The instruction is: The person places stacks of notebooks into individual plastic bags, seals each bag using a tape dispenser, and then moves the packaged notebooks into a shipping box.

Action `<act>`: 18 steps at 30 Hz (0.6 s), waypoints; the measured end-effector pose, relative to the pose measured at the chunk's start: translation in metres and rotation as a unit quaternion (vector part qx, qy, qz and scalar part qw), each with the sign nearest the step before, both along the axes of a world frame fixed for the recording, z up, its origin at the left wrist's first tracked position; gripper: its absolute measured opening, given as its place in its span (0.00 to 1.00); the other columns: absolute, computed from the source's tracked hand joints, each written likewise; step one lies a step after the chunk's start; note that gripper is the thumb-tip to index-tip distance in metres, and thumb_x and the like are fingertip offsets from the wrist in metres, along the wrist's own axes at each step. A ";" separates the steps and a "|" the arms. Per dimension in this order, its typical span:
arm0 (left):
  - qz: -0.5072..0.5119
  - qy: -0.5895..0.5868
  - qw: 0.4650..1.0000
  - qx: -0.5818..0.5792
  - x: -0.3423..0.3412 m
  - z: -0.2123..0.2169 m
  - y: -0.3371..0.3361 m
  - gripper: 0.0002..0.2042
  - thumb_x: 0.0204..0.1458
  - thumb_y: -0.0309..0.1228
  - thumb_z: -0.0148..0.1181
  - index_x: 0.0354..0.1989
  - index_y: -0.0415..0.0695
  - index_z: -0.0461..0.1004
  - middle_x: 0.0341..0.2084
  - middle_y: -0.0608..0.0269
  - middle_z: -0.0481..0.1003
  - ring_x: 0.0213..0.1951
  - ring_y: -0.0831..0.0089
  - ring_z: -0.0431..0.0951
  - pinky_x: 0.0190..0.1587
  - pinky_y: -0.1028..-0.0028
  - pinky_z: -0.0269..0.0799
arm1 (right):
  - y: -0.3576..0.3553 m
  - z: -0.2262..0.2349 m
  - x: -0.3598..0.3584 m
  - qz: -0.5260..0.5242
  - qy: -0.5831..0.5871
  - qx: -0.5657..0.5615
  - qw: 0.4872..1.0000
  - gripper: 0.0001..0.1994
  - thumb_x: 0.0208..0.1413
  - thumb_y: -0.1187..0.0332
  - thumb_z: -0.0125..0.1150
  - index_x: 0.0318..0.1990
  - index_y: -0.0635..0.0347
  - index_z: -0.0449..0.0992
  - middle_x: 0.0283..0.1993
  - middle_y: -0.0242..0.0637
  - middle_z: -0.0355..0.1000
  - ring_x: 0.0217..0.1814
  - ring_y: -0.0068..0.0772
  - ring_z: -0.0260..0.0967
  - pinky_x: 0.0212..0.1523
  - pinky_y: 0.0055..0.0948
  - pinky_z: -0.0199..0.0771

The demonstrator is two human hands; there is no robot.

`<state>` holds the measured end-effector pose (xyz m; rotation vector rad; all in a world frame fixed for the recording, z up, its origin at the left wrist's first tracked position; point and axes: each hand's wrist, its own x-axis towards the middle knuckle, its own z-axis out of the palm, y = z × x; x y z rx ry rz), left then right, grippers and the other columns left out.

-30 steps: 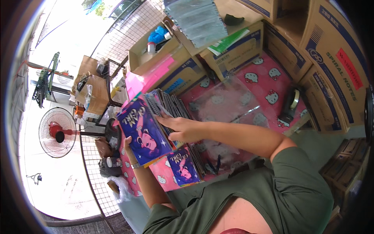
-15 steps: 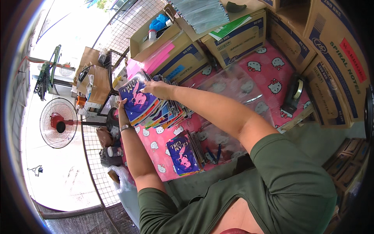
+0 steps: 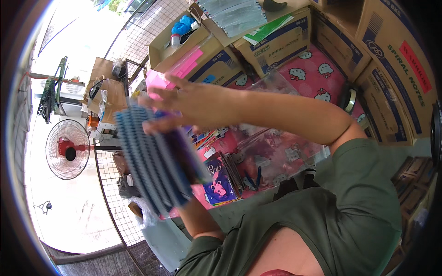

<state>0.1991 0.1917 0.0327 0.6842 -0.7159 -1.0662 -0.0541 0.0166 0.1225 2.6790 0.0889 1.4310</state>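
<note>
Head view, open cardboard box (image 3: 216,60) holding pink paper sheets (image 3: 182,71), blue toy (image 3: 183,25)

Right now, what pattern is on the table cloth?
Pink cloth with white cartoon cats, clearest in the head view.

Desk (image 3: 317,73) covered by a pink cloth with white cartoon-cat print, seen tilted. Directly on it — a clear plastic sleeve (image 3: 276,147) across the middle, a purple-blue cartoon-cover notebook (image 3: 220,183) at the near edge, dark pens (image 3: 253,177) just beside it, and a fan of colourful notebooks (image 3: 207,138) further left. A tape roll (image 3: 348,99) stands on edge at the right. Cardboard boxes (image 3: 276,39) line the far side — more boxes (image 3: 391,69) on the right.
</note>
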 end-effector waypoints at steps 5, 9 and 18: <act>-0.007 0.035 0.993 0.112 -0.128 -0.027 0.030 0.40 0.55 0.61 0.42 0.64 0.36 0.56 0.63 0.48 0.58 0.64 0.54 0.59 0.66 0.53 0.53 | 0.034 -0.059 -0.101 0.108 0.090 0.161 0.977 0.32 0.48 0.70 0.62 0.62 0.47 0.60 0.60 0.38 0.63 0.63 0.43 0.61 0.64 0.45 0.60; -0.080 0.023 0.992 0.093 -0.185 -0.072 0.032 0.58 0.39 0.78 0.43 0.68 0.39 0.48 0.67 0.49 0.53 0.67 0.53 0.53 0.69 0.50 0.44 | 0.069 -0.199 -0.163 0.016 0.024 0.500 0.866 0.38 0.30 0.68 0.77 0.54 0.58 0.64 0.49 0.40 0.64 0.56 0.44 0.63 0.58 0.39 0.63; -0.161 -0.281 0.901 0.287 -0.217 -0.223 0.017 0.19 0.42 0.22 0.66 0.45 0.37 0.72 0.38 0.59 0.77 0.40 0.68 0.77 0.45 0.71 0.73 | 0.086 -0.343 -0.211 -0.026 0.027 0.687 0.726 0.49 0.28 0.63 0.81 0.61 0.60 0.57 0.52 0.43 0.63 0.58 0.43 0.62 0.61 0.39 0.60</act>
